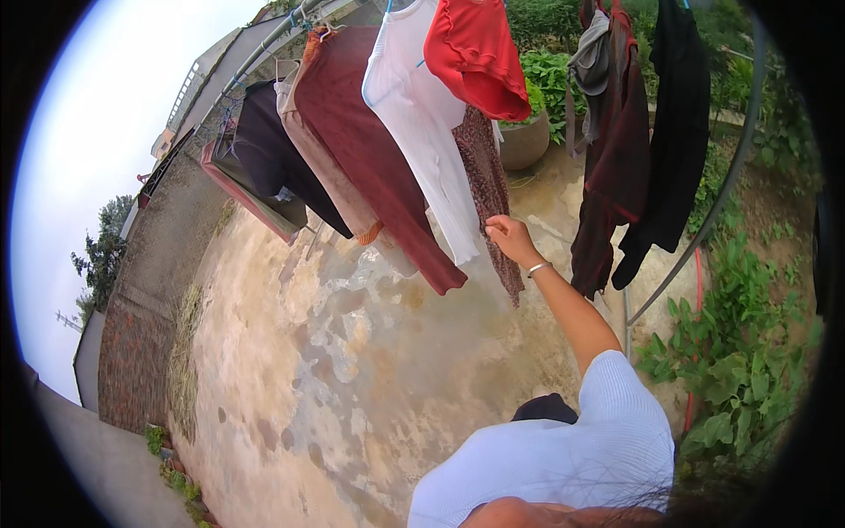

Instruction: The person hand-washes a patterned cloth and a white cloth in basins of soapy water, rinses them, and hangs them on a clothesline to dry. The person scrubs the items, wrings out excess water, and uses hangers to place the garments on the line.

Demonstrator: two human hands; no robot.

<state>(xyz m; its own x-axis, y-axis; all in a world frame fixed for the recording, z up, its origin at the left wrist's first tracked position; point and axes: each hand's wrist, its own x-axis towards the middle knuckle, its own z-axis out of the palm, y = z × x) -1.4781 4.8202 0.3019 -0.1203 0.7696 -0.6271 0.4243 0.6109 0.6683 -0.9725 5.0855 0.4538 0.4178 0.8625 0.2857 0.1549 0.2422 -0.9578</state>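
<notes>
My right hand [510, 239], with a silver bangle at the wrist, reaches up among hanging clothes. Its fingers are drawn together in a pinch at the edge of a brown patterned garment [480, 167]. Just left of the fingertips hangs a sleeve of a white ribbed top [431, 132]. Above the hand is a red garment [475, 57], partly in front of the white top. A dark red garment [607, 167] and a black one [673, 114] hang to the right. My left hand is out of sight.
Left along the metal rail [264, 44] hang a maroon top [361, 132], a beige garment [308, 150] and a dark top [273, 141]. A stone planter [526, 141] stands behind. A curved pole [739, 167] and leafy plants [731, 387] border the right of the stained concrete floor [352, 370].
</notes>
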